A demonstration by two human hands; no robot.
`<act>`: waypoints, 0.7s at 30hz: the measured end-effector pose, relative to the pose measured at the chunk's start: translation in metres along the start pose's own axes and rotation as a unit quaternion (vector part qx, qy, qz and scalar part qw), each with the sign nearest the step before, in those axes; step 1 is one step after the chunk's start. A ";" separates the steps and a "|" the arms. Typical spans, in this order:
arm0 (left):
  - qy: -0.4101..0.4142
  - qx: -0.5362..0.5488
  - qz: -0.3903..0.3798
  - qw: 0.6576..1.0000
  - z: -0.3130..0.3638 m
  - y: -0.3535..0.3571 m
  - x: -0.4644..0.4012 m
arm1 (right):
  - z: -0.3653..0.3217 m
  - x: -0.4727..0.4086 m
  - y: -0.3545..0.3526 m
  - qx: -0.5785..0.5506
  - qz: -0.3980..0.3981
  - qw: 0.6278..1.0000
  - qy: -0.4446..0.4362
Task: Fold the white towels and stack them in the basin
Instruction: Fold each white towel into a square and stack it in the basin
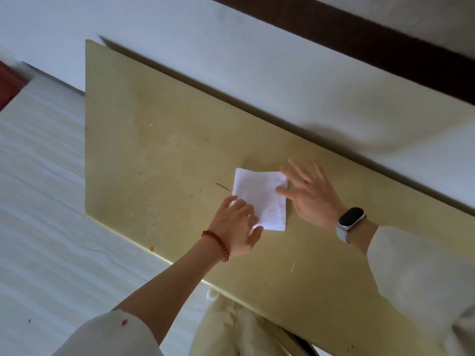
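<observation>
towel (262,196): a small white folded square lying flat on the bench (159,155), between your two hands; no basin shows in this view, so you cannot tell which way it lies from here

left hand (237,224): on the towel's near-left corner; fingers loosely bent and resting on the cloth, thumb alongside the near edge; it looks to press rather than pinch, though the fingertips are partly hidden by the knuckles

right hand (309,194): spread wide and flat, fingers straight; the thumb and forefinger touch the towel's right edge, the rest of the palm lies on bare bench just beside it; it holds nothing

axis: the towel is nearly square, a touch longer from far-left to near-right; its edges run skew to the bench's long edge, so any next fold or lift should follow the towel's own edges, not the bench's

nearer hand: your left sits on the cloth, your right only at its border; both are close enough to take it, the left with less travel

step, as I judge it: the fold looks done or nearly so and you are smoothing it flat; the next move calls for sliding fingers under one edge and lifting it whole

risk: lift by one corner and the layers may fall open; take it with both hands
</observation>
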State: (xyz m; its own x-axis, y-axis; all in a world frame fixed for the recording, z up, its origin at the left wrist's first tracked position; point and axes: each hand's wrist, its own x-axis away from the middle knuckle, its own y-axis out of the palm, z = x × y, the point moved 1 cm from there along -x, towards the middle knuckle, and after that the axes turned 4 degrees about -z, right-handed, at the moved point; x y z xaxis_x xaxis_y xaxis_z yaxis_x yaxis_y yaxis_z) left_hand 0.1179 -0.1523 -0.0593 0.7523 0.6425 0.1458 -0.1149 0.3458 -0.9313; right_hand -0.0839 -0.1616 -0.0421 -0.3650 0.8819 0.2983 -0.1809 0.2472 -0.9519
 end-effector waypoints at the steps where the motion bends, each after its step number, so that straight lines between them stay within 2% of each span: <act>1: 0.004 0.024 -0.009 1.000 0.006 0.001 -0.003 | 0.004 -0.001 0.000 -0.008 -0.008 1.000 0.017; 4: 0.007 0.055 0.065 0.996 0.014 0.002 -0.013 | 0.002 0.001 0.006 -0.111 0.015 0.986 0.126; 5: -0.013 0.057 0.092 0.994 0.011 0.001 -0.019 | -0.005 0.003 0.008 -0.201 0.032 0.959 0.196; 6: -0.047 0.056 0.094 0.993 0.006 0.000 -0.026 | -0.013 0.006 0.010 -0.306 0.045 0.910 0.275; 8: -0.138 0.043 0.033 0.989 -0.008 -0.002 -0.040 | -0.026 0.009 0.018 -0.447 0.040 0.805 0.387; 9: -0.170 0.034 -0.009 0.985 -0.016 -0.002 -0.046 | -0.032 0.009 0.021 -0.463 0.026 0.785 0.410; 11: -0.178 0.014 -0.055 0.982 -0.025 0.001 -0.054 | -0.038 0.009 0.024 -0.450 -0.008 0.786 0.425; 16: -0.184 0.017 -0.034 0.982 -0.025 0.006 -0.053 | -0.039 0.001 0.019 -0.470 -0.093 0.753 0.451; 18: -0.198 0.022 -0.026 0.980 -0.022 0.007 -0.051 | -0.040 -0.002 0.018 -0.493 -0.087 0.742 0.446; 21: -0.218 0.034 -0.013 0.975 -0.022 0.009 -0.048 | -0.043 -0.002 0.019 -0.551 -0.032 0.716 0.427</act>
State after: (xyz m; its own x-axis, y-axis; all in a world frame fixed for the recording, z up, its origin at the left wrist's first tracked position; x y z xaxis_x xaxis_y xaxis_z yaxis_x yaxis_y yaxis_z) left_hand 0.0947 -0.1954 -0.0817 0.4090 0.8579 0.3111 -0.1537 0.4008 -0.9032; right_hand -0.0475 -0.1411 -0.0635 0.3887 0.6612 0.6416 0.8307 0.0498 -0.5545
